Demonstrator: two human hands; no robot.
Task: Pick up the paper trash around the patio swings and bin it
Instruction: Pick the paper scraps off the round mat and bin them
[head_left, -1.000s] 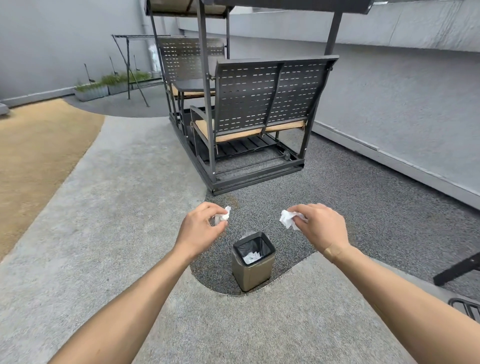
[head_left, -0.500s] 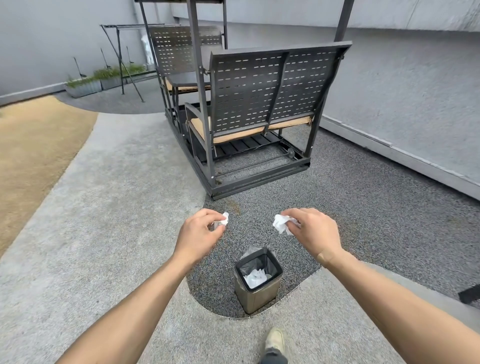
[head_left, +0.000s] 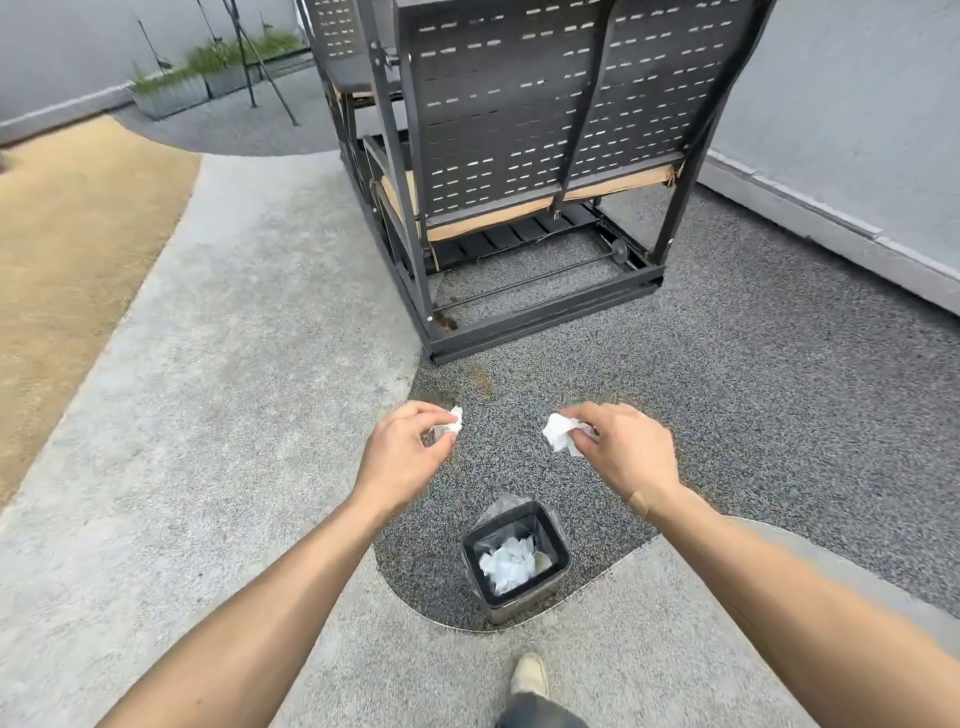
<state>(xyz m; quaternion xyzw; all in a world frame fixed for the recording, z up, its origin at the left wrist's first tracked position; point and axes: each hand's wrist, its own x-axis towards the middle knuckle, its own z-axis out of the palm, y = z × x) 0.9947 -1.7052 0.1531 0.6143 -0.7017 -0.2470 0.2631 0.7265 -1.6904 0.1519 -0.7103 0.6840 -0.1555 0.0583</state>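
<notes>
Paper trash, two crumpled white pieces, small piece (head_left: 455, 420) pinched in left hand (head_left: 402, 457), larger piece (head_left: 562, 439) pinched in right hand (head_left: 626, 451), both above and beyond one bin (head_left: 556, 538), bin nearer than before, apparently several scraps (head_left: 509, 564) inside, one swing frame (head_left: 524, 171) ahead, one shoe (head_left: 530, 674) below.

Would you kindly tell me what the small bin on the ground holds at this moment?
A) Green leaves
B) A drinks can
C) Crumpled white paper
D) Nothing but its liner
C: inside the lined bin lies crumpled white paper, while the left hand and right hand each pinch another scrap above the ground beyond it.
</notes>
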